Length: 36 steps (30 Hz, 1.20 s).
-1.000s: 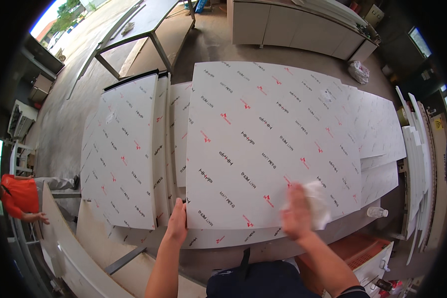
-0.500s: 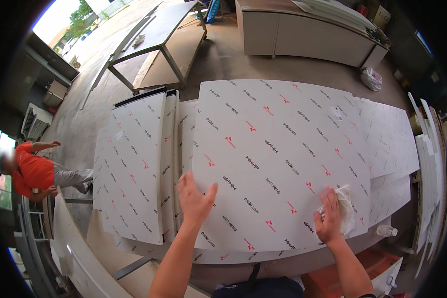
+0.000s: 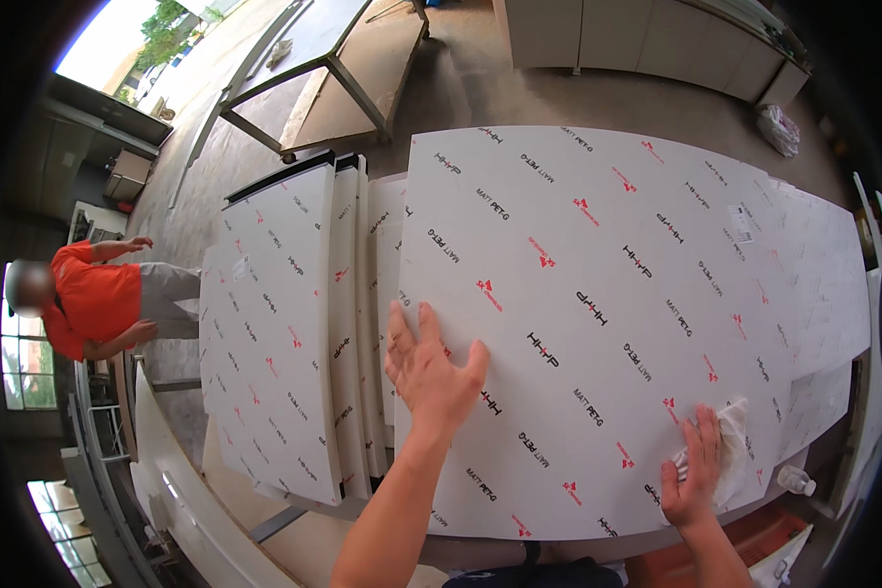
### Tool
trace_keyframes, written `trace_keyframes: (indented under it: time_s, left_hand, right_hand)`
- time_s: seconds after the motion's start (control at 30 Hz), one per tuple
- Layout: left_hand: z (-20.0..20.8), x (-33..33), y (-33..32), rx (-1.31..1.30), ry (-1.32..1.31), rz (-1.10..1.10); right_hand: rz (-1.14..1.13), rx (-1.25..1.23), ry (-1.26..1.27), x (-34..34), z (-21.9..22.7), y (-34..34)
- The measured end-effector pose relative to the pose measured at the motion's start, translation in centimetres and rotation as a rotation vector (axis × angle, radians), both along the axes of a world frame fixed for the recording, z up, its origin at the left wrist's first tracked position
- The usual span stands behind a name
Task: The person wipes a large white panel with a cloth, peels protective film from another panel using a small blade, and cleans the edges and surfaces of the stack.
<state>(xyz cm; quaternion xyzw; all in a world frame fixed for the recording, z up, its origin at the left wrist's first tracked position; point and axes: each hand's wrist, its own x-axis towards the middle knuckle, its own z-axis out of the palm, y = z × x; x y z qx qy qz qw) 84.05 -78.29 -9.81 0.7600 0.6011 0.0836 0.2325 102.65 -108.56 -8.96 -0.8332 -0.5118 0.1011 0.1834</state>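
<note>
- White panel (image 3: 598,333): in the head view, it lies face up in front of the person, broad and flat, marked all over with black and red print. More white sheets (image 3: 823,265) show beyond its right side, and a stack of panels (image 3: 269,333) with dark edges stands just beside its left.
- Left hand (image 3: 431,377): fingers spread and grasping nothing, over the panel near its left edge; whether the fingertips touch the surface I cannot tell.
- Right hand (image 3: 694,475): holds a white cloth (image 3: 733,453) against the panel toward its near right corner, near a clear bottle (image 3: 797,479).
- Handling, as a judgement: the panel looks stiff and, being so broad, probably heavy and awkward for one person. Its smooth face would likely let a flat palm slide, and its corners could chip if knocked. The cloth looks soft, light and easily bunched.
- Hold, as a judgement: opposite edges would give the surest grip, with fingers under and thumbs on top; the cloth suits a flat palm.
</note>
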Motion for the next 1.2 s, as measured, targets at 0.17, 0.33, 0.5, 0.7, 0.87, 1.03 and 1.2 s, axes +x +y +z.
trace_keyframes:
  time_s: [0.17,0.33,0.5,0.7,0.87,1.03,1.2]
  left_hand:
    - [0.0,0.1,0.0,0.010,-0.026,-0.014]
    - [-0.1,-0.1,0.1,0.009,-0.069,-0.024]
    - [0.2,0.0,0.0,0.001,-0.036,-0.025]
    - [0.0,-0.2,0.0,0.012,-0.039,-0.040]
    - [-0.1,-0.3,-0.1,0.030,-0.036,-0.047]
    - [0.0,-0.3,-0.2,0.056,-0.044,-0.064]
    - [-0.6,-0.8,0.1,0.072,-0.038,-0.062]
  right_hand:
    - [-0.006,-0.002,0.032,0.3,-0.2,-0.1]
    - [0.002,-0.013,0.028,0.5,-0.4,-0.2]
    - [0.000,-0.017,0.010,0.6,-0.6,-0.4]
    - [-0.003,-0.026,0.010,0.6,-0.6,-0.4]
    - [0.010,-0.005,0.007,0.6,-0.5,-0.4]
    - [0.111,0.184,-0.103,1.7,3.6,5.2]
    - [0.185,0.392,0.230,-1.1,1.3,20.5]
